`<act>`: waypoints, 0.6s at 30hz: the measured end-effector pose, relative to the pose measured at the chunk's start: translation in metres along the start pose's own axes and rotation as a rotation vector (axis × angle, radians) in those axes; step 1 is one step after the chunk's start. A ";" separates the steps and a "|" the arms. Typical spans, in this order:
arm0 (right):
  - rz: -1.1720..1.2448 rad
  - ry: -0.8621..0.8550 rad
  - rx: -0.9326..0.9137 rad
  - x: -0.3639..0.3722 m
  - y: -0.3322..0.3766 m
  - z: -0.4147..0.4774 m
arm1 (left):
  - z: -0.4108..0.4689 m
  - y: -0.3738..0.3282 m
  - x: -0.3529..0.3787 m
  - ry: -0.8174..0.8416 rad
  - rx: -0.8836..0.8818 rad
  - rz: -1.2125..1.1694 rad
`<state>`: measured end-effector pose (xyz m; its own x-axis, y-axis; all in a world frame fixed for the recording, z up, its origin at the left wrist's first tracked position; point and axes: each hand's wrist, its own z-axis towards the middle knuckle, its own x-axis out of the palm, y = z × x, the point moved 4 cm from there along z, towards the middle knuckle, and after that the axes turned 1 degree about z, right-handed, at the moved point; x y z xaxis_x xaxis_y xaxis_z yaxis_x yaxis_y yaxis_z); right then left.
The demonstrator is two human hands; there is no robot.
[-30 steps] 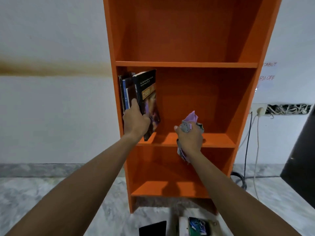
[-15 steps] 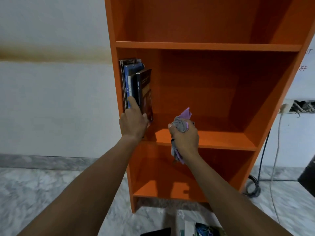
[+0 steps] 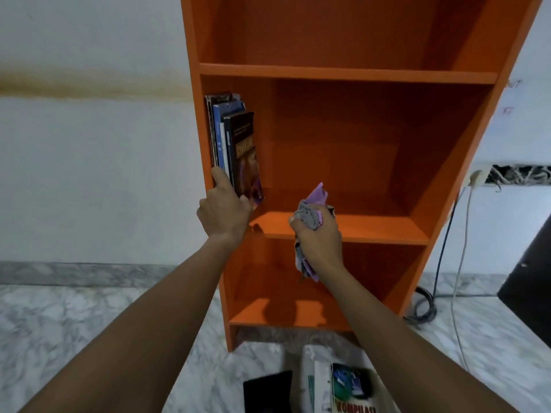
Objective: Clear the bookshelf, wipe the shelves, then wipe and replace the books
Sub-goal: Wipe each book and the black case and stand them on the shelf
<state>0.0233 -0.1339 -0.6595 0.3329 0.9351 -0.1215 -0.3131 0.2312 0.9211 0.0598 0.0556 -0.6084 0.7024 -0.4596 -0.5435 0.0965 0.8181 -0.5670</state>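
Observation:
An orange bookshelf (image 3: 343, 73) stands against the white wall. At the left end of its middle shelf (image 3: 375, 231), a few books (image 3: 222, 129) stand upright, the outermost a dark book (image 3: 246, 156) leaning slightly. My left hand (image 3: 223, 213) is at their lower spines, with the index finger pressed straight against them and the thumb beside the dark book. My right hand (image 3: 320, 239) grips a bunched purple and grey cloth (image 3: 313, 207) at the front edge of the middle shelf. The upper and bottom shelves hold nothing.
On the marble floor in front of the shelf lie a stack of books (image 3: 346, 389) and a black flat item (image 3: 268, 391). Coiled cables (image 3: 423, 308) run down from a wall socket at the right. A dark panel (image 3: 530, 278) stands at the far right.
The dark book, held tilted out a second ago, now stands in the row against the others. My left hand slid lower along the spines. The right hand kept the cloth in place.

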 end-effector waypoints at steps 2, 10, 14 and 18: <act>-0.031 -0.024 -0.043 -0.009 -0.004 -0.014 | -0.030 0.000 0.001 0.023 0.014 -0.018; 0.098 0.000 0.309 -0.095 -0.130 -0.133 | -0.268 0.037 0.083 0.743 -0.083 -0.036; -0.156 -0.071 0.608 -0.137 -0.216 -0.192 | -0.383 0.056 0.121 1.188 -0.294 0.015; -0.384 -0.092 0.583 -0.169 -0.276 -0.236 | -0.453 0.062 0.150 1.356 -0.459 -0.005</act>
<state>-0.1559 -0.2922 -0.9806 0.4062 0.7839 -0.4696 0.3612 0.3343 0.8705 -0.1481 -0.1191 -1.0055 -0.5271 -0.6453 -0.5529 -0.3190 0.7534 -0.5750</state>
